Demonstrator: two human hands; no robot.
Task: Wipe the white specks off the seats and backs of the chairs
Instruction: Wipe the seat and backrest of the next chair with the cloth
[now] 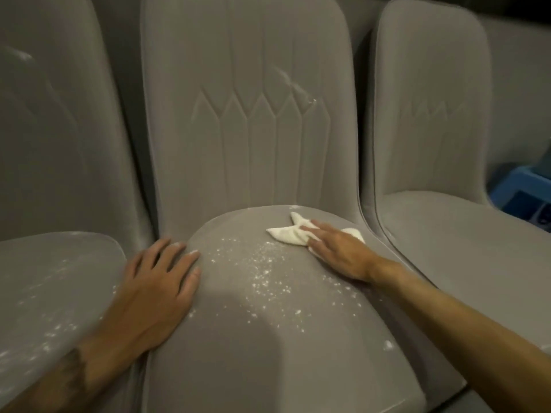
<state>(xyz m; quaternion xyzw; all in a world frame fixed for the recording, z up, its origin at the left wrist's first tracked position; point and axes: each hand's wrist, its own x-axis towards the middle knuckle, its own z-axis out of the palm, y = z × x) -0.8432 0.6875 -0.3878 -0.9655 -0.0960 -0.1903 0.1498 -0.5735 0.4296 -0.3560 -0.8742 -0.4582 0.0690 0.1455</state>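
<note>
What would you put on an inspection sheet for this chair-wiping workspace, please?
Surface: grey upholstered middle chair seat, scattered with white specks; white smear on its backrest.
Job's things: crumpled white cloth on the seat's rear right.
Clutter: nothing seen.
Hands: left hand rests flat on the seat's left edge; right hand presses straight fingers on the cloth.
Cables: nothing seen.
Surroundings: grey left chair seat also specked; grey right chair nearly clean; blue plastic crate beyond it.
</note>
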